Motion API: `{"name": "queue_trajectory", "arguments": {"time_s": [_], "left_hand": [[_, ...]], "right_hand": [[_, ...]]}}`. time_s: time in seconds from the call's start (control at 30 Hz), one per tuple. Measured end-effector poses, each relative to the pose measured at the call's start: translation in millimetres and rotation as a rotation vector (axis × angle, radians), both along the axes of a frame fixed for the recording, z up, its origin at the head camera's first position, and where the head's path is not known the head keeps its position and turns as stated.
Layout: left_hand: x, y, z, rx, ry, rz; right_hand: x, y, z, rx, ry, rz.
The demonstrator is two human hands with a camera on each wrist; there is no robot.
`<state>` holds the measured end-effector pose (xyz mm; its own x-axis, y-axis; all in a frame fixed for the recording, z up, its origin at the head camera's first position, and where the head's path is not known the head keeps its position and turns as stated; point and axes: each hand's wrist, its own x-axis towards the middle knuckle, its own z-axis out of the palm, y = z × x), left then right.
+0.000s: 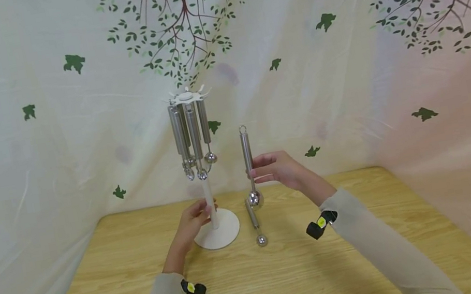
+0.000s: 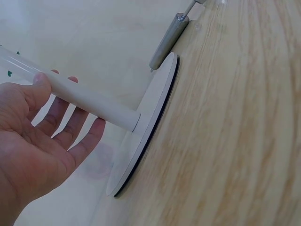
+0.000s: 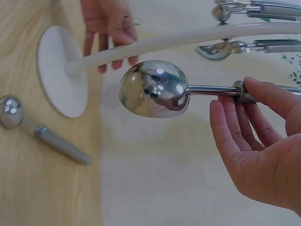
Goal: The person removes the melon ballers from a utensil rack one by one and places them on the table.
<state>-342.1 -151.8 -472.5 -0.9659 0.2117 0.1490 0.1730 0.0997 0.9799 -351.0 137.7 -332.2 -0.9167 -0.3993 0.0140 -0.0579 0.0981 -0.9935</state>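
Note:
My left hand [image 1: 189, 223] holds the white pole of an upright rotating utensil stand [image 1: 227, 233] low down, with the thumb [image 2: 41, 84] on one side and fingers reaching behind. Several steel utensils [image 1: 193, 133] hang from the hooked top. To the right of the stand, my right hand [image 1: 281, 168] pinches a steel ice-cream scoop [image 1: 246, 150] by the lower part of its handle. The scoop is upright in the air, ring at the top and round bowl [image 3: 154, 88] at the bottom. A smaller steel scoop [image 3: 61, 143] lies on the table below it.
The wooden table [image 1: 260, 289] ends at a back edge just behind the stand. A pale cloth backdrop [image 1: 303, 103] printed with leaves and branches hangs behind and on both sides.

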Motion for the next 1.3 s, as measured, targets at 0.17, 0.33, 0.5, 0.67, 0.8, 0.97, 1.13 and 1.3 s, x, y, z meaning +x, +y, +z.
{"name": "queue_trajectory", "arguments": {"time_s": [0.17, 0.33, 0.5, 0.67, 0.8, 0.97, 1.13, 1.3], "left_hand": [[0.9, -0.8, 1.9, 0.002, -0.011, -0.001], [1.8, -1.1, 2.8, 0.005, -0.006, -0.009], [1.8, -2.1, 3.2, 0.003, -0.001, -0.002], [1.0, -2.3, 1.7, 0.003, -0.001, -0.002], [0.8, -1.7, 0.7, -0.001, 0.002, -0.002], [1.6, -1.4, 1.1, 0.015, 0.006, 0.001], [2.2, -2.2, 0.9, 0.015, 0.012, -0.001], [0.6, -2.2, -0.6, 0.004, 0.012, 0.006]], "right_hand": [[-2.4, 9, -26.1, 0.055, -0.043, -0.031], [-5.1, 18, -51.8, 0.087, -0.093, -0.069], [-7.0, 25, -72.7, 0.105, -0.121, -0.077], [-6.6, 27, -86.9, 0.108, -0.138, -0.075], [-5.0, 27, -94.8, 0.114, -0.139, -0.077], [-5.4, 24, -104.0, 0.129, -0.134, -0.084], [-7.0, 22, -111.2, 0.160, -0.146, -0.120], [-9.6, 20, -118.5, 0.157, -0.162, -0.143]]}}
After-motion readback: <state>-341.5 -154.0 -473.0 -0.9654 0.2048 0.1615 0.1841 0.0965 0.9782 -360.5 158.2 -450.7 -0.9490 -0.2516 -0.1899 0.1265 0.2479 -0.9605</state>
